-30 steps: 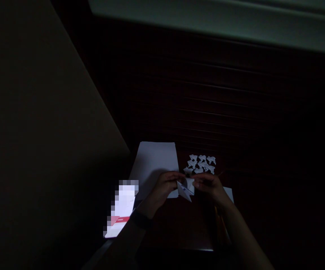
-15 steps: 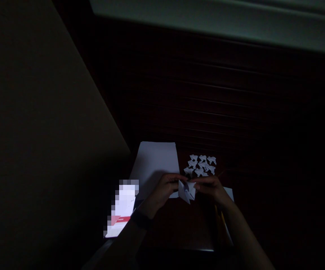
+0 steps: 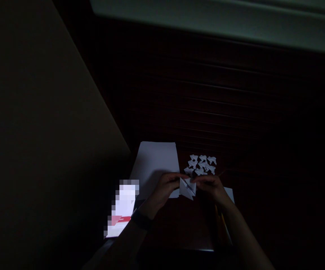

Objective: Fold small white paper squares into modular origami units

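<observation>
A folded piece of white paper [image 3: 188,188] is held between my two hands above the dark table [image 3: 179,228]. My left hand [image 3: 166,187] pinches its left side, fingers along the upper edge. At the paper's right edge, my right hand [image 3: 211,186] grips with thumb and fingers closed. Folded flaps with a gap between them face me, and a point hangs toward the lower right. Just beyond the hands lie several small folded paper figures [image 3: 202,165], grouped in rough rows.
A stack of white paper sheets [image 3: 158,157] lies to the left, partly behind my left hand. A bright screen [image 3: 125,200] glows beside my left forearm. Yellow pencil-like items [image 3: 221,228] and another white paper piece [image 3: 229,194] are near my right forearm. The room is dim.
The folded paper has tilted, its lower point moving slightly up and right, and the opening between its flaps looks narrower. Both hands keep their hold.
</observation>
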Demonstrator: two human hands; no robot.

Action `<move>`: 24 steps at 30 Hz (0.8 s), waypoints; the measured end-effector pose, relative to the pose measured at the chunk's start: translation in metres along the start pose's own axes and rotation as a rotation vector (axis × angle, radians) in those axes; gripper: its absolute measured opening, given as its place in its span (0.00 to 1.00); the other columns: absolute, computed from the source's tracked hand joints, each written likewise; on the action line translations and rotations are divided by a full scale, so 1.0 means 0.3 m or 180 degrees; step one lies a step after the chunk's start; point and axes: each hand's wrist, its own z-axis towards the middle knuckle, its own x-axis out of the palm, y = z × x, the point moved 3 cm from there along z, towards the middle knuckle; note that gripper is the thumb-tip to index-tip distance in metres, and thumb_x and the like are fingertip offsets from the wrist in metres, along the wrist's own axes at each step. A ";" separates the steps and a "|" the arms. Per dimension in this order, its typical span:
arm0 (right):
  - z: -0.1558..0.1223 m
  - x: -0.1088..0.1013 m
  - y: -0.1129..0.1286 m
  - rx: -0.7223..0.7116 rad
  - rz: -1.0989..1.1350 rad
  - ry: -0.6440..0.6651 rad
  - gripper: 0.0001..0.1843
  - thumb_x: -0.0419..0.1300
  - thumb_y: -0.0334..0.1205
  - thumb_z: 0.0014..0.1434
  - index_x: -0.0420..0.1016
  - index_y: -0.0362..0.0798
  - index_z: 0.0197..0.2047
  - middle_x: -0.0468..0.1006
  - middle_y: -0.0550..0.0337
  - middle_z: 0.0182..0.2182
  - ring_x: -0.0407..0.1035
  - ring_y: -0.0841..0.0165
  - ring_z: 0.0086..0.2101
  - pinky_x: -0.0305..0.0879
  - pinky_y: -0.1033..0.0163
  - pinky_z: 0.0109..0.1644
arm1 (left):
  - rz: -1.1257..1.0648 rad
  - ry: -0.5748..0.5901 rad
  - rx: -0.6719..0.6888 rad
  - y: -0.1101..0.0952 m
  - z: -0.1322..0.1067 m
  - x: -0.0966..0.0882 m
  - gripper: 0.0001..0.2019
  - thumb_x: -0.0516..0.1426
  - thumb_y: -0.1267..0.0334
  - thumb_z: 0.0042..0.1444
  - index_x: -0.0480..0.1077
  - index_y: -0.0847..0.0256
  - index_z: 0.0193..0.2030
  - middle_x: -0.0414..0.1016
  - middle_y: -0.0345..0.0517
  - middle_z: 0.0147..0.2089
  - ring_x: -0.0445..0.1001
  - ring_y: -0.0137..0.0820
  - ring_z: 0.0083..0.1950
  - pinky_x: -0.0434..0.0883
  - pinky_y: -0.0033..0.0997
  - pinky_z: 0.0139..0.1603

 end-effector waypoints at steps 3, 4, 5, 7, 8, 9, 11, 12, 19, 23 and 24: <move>0.004 0.004 0.005 -0.0034 -0.0034 -0.0145 0.09 0.61 0.44 0.52 0.79 0.50 0.34 0.78 0.59 0.28 0.69 0.65 0.29 0.63 0.62 0.35 | 0.0376 -0.0193 0.0228 -0.012 0.006 -0.004 0.12 0.57 0.70 0.48 0.75 0.63 0.41 0.78 0.50 0.40 0.75 0.36 0.40 0.69 0.33 0.42; 0.004 0.008 0.007 -0.0030 -0.0020 -0.0190 0.09 0.60 0.44 0.53 0.78 0.50 0.35 0.78 0.59 0.29 0.69 0.65 0.30 0.63 0.62 0.35 | 0.0521 -0.0261 0.0304 -0.017 0.008 -0.005 0.12 0.56 0.70 0.48 0.76 0.63 0.40 0.78 0.49 0.41 0.74 0.36 0.41 0.69 0.33 0.43; 0.004 0.012 0.010 -0.0026 -0.0009 -0.0241 0.10 0.60 0.45 0.53 0.78 0.50 0.35 0.77 0.59 0.29 0.69 0.65 0.31 0.63 0.62 0.36 | 0.0655 -0.0325 0.0383 -0.021 0.011 -0.007 0.12 0.55 0.71 0.49 0.76 0.62 0.39 0.78 0.48 0.41 0.74 0.36 0.42 0.68 0.33 0.44; 0.005 0.022 0.013 -0.0053 -0.0042 -0.0345 0.10 0.59 0.45 0.54 0.77 0.49 0.35 0.77 0.59 0.31 0.69 0.65 0.32 0.63 0.62 0.37 | 0.0849 -0.0422 0.0540 -0.027 0.016 -0.009 0.13 0.54 0.73 0.49 0.77 0.61 0.38 0.78 0.47 0.42 0.74 0.36 0.44 0.68 0.34 0.47; 0.006 0.027 0.013 -0.0092 -0.0099 -0.0402 0.10 0.60 0.45 0.53 0.77 0.49 0.34 0.77 0.59 0.31 0.69 0.65 0.33 0.62 0.62 0.37 | 0.0899 -0.0442 0.0611 -0.028 0.019 -0.009 0.13 0.53 0.73 0.49 0.77 0.60 0.38 0.78 0.47 0.42 0.74 0.35 0.45 0.67 0.34 0.48; 0.007 0.031 0.012 -0.0138 -0.0171 -0.0463 0.09 0.61 0.45 0.52 0.76 0.49 0.33 0.76 0.59 0.31 0.68 0.65 0.33 0.62 0.63 0.37 | 0.0920 -0.0449 0.0681 -0.027 0.021 -0.009 0.14 0.53 0.74 0.49 0.76 0.60 0.38 0.78 0.46 0.43 0.74 0.35 0.46 0.67 0.35 0.49; 0.011 0.040 0.004 -0.0221 -0.0282 -0.0577 0.08 0.63 0.44 0.50 0.74 0.48 0.32 0.75 0.60 0.29 0.67 0.67 0.31 0.62 0.63 0.36 | 0.0899 -0.0451 0.0783 -0.023 0.025 -0.009 0.14 0.53 0.74 0.49 0.77 0.59 0.37 0.78 0.46 0.43 0.74 0.35 0.46 0.68 0.35 0.49; 0.013 0.043 -0.001 -0.0250 -0.0293 -0.0639 0.09 0.64 0.43 0.49 0.72 0.48 0.32 0.74 0.61 0.28 0.67 0.68 0.30 0.62 0.64 0.35 | 0.0876 -0.0450 0.0814 -0.020 0.026 -0.008 0.13 0.53 0.74 0.49 0.77 0.59 0.37 0.78 0.47 0.43 0.74 0.35 0.45 0.68 0.35 0.48; 0.020 0.042 -0.031 -0.0257 -0.0082 -0.0907 0.13 0.64 0.42 0.49 0.65 0.50 0.35 0.72 0.62 0.29 0.67 0.69 0.30 0.62 0.66 0.33 | 0.0801 -0.0392 0.0722 -0.032 0.005 -0.005 0.09 0.56 0.68 0.51 0.76 0.61 0.38 0.77 0.49 0.42 0.74 0.37 0.44 0.69 0.34 0.46; 0.019 0.039 -0.024 -0.0305 -0.0301 -0.0835 0.12 0.63 0.41 0.49 0.66 0.50 0.35 0.73 0.61 0.29 0.68 0.68 0.31 0.63 0.65 0.34 | 0.0758 -0.0412 0.0666 -0.037 -0.001 -0.004 0.12 0.57 0.64 0.51 0.75 0.61 0.42 0.77 0.49 0.43 0.74 0.37 0.43 0.70 0.33 0.43; 0.018 0.041 -0.021 -0.0344 -0.0390 -0.0785 0.12 0.63 0.41 0.49 0.66 0.50 0.35 0.73 0.61 0.29 0.68 0.67 0.31 0.63 0.64 0.34 | 0.0773 -0.0417 0.0652 -0.032 0.003 -0.005 0.12 0.58 0.63 0.51 0.75 0.61 0.42 0.77 0.49 0.43 0.74 0.37 0.43 0.70 0.32 0.43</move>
